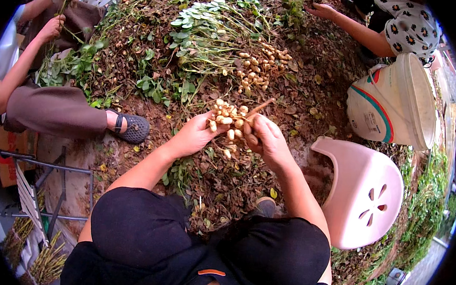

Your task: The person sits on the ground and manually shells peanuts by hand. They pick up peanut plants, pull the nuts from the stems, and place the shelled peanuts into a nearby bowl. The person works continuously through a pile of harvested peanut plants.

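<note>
Between my hands is a cluster of peanut pods (226, 114) with a brown root sticking up to the right. My left hand (198, 134) grips the left side of the cluster, thumb and fingers around the pods and stems. On the right side, my right hand (265, 139) has its fingers closed on pods near the root; the fingertips are partly hidden. Just beyond my hands a pile of pulled peanut plants (207, 39) lies on the ground, its green leaves towards the upper left and its pods (256, 71) towards the right.
A pink plastic stool (378, 179) lies tipped on its side at the right, below a white plastic bucket (387, 101). Co-workers sit at the upper left and upper right, their hands on plants. A metal frame (64, 167) stands at the left. Dry leaves (225, 193) cover the ground.
</note>
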`<action>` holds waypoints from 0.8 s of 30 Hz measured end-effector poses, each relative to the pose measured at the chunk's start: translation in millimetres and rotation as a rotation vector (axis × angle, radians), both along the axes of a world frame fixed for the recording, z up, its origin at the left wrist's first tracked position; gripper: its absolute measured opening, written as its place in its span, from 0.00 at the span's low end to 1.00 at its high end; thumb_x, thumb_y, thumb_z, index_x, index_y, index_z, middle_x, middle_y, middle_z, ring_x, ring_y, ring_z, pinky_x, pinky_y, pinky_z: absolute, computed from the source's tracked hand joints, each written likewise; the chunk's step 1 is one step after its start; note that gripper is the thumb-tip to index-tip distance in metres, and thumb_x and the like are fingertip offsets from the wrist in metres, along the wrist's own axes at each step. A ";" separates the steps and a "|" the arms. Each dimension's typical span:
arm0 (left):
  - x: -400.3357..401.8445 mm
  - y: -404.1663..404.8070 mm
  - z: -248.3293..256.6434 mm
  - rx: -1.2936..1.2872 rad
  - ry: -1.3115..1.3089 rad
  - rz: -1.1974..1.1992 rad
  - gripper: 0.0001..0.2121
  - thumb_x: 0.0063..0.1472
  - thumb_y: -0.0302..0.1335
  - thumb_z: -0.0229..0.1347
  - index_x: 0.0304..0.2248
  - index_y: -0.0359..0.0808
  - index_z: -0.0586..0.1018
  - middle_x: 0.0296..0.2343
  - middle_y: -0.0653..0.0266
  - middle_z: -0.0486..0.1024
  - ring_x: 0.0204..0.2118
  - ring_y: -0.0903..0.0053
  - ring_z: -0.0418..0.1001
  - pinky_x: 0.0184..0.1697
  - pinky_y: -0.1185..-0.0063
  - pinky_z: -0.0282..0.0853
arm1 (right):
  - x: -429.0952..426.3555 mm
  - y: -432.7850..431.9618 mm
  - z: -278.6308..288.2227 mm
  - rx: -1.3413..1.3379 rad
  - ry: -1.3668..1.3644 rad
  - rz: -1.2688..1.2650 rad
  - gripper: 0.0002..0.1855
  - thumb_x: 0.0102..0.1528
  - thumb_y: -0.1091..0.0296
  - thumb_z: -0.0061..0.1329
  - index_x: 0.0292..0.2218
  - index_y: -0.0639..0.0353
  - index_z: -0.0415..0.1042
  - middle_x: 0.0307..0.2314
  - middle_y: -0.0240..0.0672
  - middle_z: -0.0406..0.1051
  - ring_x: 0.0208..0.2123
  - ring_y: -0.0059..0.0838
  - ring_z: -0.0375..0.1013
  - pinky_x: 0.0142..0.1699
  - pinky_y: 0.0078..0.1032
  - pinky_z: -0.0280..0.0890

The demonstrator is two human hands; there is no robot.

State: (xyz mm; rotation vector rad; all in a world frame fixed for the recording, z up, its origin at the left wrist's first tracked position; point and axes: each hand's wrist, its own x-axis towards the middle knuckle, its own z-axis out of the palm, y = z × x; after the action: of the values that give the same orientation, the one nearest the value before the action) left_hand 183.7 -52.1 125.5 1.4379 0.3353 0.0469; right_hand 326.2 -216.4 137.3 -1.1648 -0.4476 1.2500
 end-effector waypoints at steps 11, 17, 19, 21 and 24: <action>-7.0 28.4 -1.3 0.040 0.247 0.301 0.17 0.66 0.36 0.48 0.47 0.32 0.70 0.41 0.67 0.74 0.41 0.80 0.72 0.46 0.79 0.68 | 13.5 -40.4 42.7 0.206 -0.040 0.011 0.18 0.61 0.54 0.39 0.39 0.61 0.68 0.20 0.26 0.63 0.16 0.12 0.54 0.21 0.13 0.48; -15.8 14.1 1.5 -0.374 0.139 0.048 0.19 0.64 0.38 0.50 0.47 0.32 0.72 0.39 0.67 0.75 0.41 0.83 0.72 0.47 0.81 0.67 | 12.1 -13.2 2.4 -0.177 -0.043 -0.044 0.13 0.62 0.57 0.39 0.38 0.57 0.68 0.24 0.23 0.65 0.19 0.10 0.56 0.23 0.11 0.51; -12.8 9.0 5.4 -0.225 0.157 0.027 0.19 0.64 0.39 0.50 0.47 0.32 0.72 0.38 0.68 0.76 0.41 0.83 0.72 0.47 0.81 0.66 | 0.3 -2.6 -8.7 -0.107 -0.223 -0.133 0.11 0.60 0.61 0.45 0.39 0.59 0.68 0.24 0.23 0.66 0.23 0.13 0.62 0.29 0.14 0.59; -10.6 6.8 8.4 -0.207 0.200 0.020 0.19 0.64 0.39 0.50 0.47 0.32 0.72 0.38 0.68 0.75 0.41 0.82 0.72 0.48 0.80 0.66 | -7.9 2.5 -12.1 -0.073 -0.509 -0.113 0.14 0.57 0.62 0.50 0.41 0.60 0.66 0.25 0.28 0.68 0.26 0.17 0.66 0.32 0.18 0.63; -10.0 7.3 8.3 -0.252 0.183 -0.006 0.21 0.64 0.40 0.50 0.48 0.32 0.71 0.39 0.66 0.75 0.40 0.81 0.73 0.46 0.80 0.69 | -9.2 5.3 -8.8 -0.146 -0.789 0.036 0.18 0.53 0.60 0.53 0.40 0.60 0.66 0.25 0.38 0.70 0.26 0.29 0.70 0.34 0.27 0.65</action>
State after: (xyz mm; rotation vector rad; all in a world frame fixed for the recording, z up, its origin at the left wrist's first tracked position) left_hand 173.8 -44.8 133.8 1.1955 0.4703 -0.1288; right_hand 317.0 -211.1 128.5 -1.7709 -0.9684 0.8181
